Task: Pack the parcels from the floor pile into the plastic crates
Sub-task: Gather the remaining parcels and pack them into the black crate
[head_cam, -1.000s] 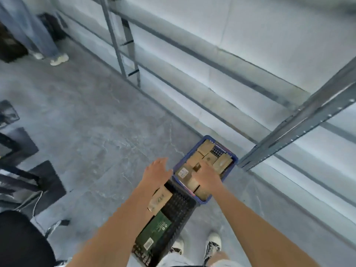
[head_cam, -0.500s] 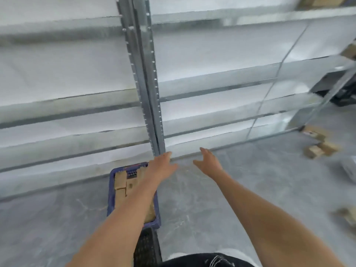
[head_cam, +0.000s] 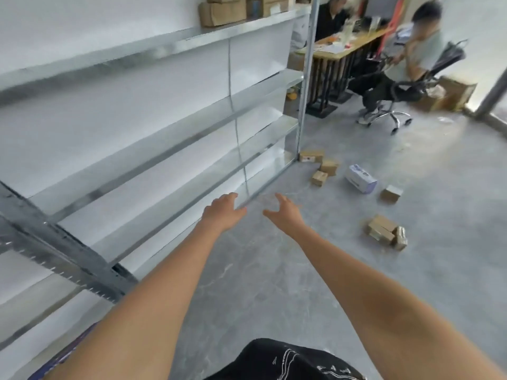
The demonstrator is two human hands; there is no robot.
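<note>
Both my arms stretch forward over the grey floor. My left hand (head_cam: 222,212) and my right hand (head_cam: 283,213) are empty, fingers loosely spread, a short gap between them. Parcels lie scattered on the floor ahead to the right: a stack of small brown boxes (head_cam: 383,232) nearest, a single brown box (head_cam: 391,193), a white and purple box (head_cam: 360,178), and several brown boxes (head_cam: 319,167) by the shelf's corner post. Only a blue sliver of the crate (head_cam: 64,355) shows at the bottom left edge.
A tall metal shelf rack (head_cam: 142,149) runs along my left, with cardboard boxes (head_cam: 222,10) on its top shelf. At the far right a person sits on a wheeled office chair (head_cam: 395,102) beside a desk (head_cam: 343,50). An open carton (head_cam: 452,94) stands behind the chair.
My view has swung right, away from the blue crate toward the scattered parcels. Both hands left the crate empty and stay stretched out in front.
</note>
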